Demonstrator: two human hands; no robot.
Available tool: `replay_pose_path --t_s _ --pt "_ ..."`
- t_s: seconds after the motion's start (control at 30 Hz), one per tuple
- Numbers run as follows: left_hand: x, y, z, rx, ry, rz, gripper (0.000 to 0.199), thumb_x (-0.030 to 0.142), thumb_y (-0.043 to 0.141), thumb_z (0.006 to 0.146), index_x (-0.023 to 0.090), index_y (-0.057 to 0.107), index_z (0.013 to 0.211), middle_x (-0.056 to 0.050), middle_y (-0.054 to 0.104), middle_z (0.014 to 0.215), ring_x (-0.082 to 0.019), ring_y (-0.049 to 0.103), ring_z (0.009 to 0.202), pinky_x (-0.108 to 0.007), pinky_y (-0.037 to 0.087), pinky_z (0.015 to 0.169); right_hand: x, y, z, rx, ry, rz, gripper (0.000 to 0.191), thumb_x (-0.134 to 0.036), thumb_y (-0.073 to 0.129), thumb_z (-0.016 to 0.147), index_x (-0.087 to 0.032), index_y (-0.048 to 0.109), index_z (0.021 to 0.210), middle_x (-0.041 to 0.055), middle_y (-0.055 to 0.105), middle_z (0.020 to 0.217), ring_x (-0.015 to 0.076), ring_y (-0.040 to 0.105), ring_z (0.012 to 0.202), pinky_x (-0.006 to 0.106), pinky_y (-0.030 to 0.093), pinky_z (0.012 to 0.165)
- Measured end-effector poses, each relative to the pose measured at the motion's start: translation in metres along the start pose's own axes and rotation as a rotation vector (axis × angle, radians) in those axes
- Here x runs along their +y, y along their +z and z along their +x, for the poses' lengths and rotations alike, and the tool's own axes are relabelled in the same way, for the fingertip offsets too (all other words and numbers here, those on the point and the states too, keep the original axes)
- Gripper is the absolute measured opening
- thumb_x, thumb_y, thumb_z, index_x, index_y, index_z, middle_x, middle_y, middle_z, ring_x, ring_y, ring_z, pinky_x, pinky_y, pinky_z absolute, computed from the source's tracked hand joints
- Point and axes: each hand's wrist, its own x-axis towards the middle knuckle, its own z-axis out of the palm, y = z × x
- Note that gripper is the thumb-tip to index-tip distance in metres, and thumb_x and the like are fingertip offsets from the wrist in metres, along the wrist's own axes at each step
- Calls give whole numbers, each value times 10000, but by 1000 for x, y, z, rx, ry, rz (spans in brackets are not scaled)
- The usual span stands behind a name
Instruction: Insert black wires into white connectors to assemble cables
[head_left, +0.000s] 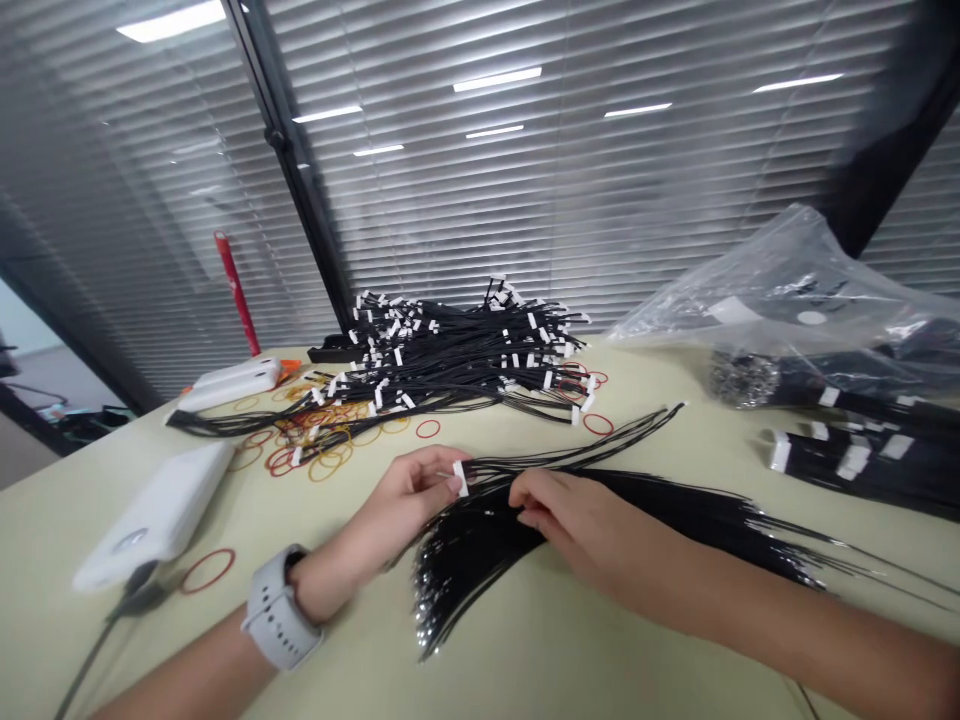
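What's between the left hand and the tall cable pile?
In the head view, a small red rubber band lies between the left hand and the cable pile.

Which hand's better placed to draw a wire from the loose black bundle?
Likely the right hand: its fingertips are over the loose black bundle, though whether they grip a wire is unclear. The left hand is occupied, pinching a white connector.

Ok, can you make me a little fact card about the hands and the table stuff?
Left hand: pinches a small white rectangular connector
Right hand: touches a fanned bundle of thin black wires; grip unclear
Wearing: light grey watch
Behind the hands: heap of black cables with white connectors
Left: long white plastic block
Right: crinkly clear plastic bag
Scattered: thin red and yellow rings
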Motion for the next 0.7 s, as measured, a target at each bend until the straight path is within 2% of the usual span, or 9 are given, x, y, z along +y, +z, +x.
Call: replay_pose_path --t_s 0.07,0.17,0.3,0.53,0.7 --pt "1 -1 0 16 -11 -9 173 212 620 729 139 568 877 9 577 718 -105 517 673 -223 386 648 5 4 5 94 60 99 191 -84 393 826 -172 553 879 17 595 840 116 535 732 242 406 667" --pt "1 -3 0 21 -22 -14 178 215 633 716 135 568 861 5 570 713 -109 513 664 -229 380 639 14 11 7 176 126 137 152 -127 449 801 -175 561 711 -1 568 709 114 507 641 231 380 583" --pt "-4 -4 2 -5 -24 -17 167 222 638 713 131 579 841 7 563 693 -105 504 636 -222 367 605 21 19 6 264 168 163 217 -231 459 834 -176 519 633 -14 520 620 108 470 580 223 339 523" --pt "-6 -4 2 -18 -34 1 180 235 640 720 139 581 859 18 563 675 -97 494 629 -217 364 603 24 23 6 262 167 165 213 -235 452 847 -181 530 655 -19 520 631 104 475 582 225 335 535" --pt "-10 -5 5 -57 -26 24 188 269 633 727 137 599 856 -14 618 703 -117 528 646 -234 380 613 26 23 5 235 155 147 205 -230 451 849 -184 545 673 -16 536 650 103 486 585 226 341 537"
